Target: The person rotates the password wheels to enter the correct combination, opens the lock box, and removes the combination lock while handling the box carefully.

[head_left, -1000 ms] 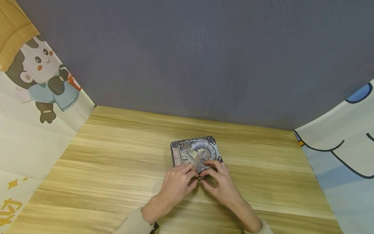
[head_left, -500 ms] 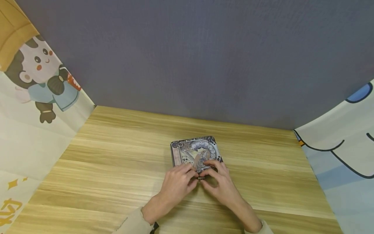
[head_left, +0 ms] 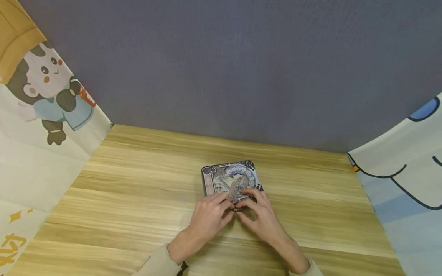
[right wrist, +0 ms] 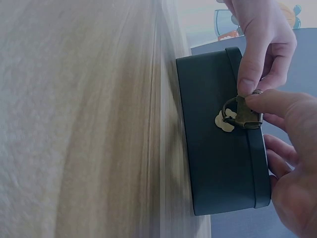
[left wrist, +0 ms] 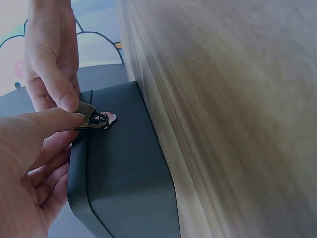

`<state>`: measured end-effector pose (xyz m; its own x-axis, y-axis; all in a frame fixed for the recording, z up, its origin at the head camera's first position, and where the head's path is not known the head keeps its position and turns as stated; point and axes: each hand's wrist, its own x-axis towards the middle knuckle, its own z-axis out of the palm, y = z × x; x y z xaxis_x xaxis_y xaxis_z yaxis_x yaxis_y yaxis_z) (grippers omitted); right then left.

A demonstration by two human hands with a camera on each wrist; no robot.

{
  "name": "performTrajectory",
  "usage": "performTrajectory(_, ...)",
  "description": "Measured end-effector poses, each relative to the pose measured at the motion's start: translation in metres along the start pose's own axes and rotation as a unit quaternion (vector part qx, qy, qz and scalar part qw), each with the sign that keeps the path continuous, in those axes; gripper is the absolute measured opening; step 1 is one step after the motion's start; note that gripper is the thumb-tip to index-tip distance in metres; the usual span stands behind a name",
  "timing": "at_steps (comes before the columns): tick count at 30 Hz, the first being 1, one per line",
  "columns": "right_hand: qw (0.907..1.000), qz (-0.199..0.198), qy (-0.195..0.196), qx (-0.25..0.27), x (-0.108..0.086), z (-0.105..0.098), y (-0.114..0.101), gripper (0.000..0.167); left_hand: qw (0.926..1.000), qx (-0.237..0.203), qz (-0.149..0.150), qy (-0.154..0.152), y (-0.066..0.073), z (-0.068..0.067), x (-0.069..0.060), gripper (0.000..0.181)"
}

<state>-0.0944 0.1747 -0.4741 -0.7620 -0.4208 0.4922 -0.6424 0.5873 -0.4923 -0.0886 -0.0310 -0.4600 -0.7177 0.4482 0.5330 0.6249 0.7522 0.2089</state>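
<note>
A dark box with a patterned, printed lid lies on the table in front of me. In the right wrist view its plain front carries a flower-shaped metal plate. From that plate a small brass padlock stands out, its curved shackle passing by the plate. My left hand pinches the padlock from the left, fingers resting near the lid edge. From the other side my right hand grips the same padlock, one finger touching the lid. Thumbs partly cover the padlock; whether its shackle is locked I cannot tell.
The wood-grain table extends around the box on all sides. A grey panel stands behind it. Cartoon-printed cloths hang at the left and right. A small black object shows beside my left sleeve.
</note>
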Motion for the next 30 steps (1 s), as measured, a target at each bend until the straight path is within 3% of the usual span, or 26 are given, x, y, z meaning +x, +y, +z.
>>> performTrajectory(30,0.9997,-0.021,0.011,0.004,0.0006,-0.0005,0.0013,0.028,1.0000,-0.003,-0.004,-0.003,-0.0005,-0.0002,0.0003,0.019)
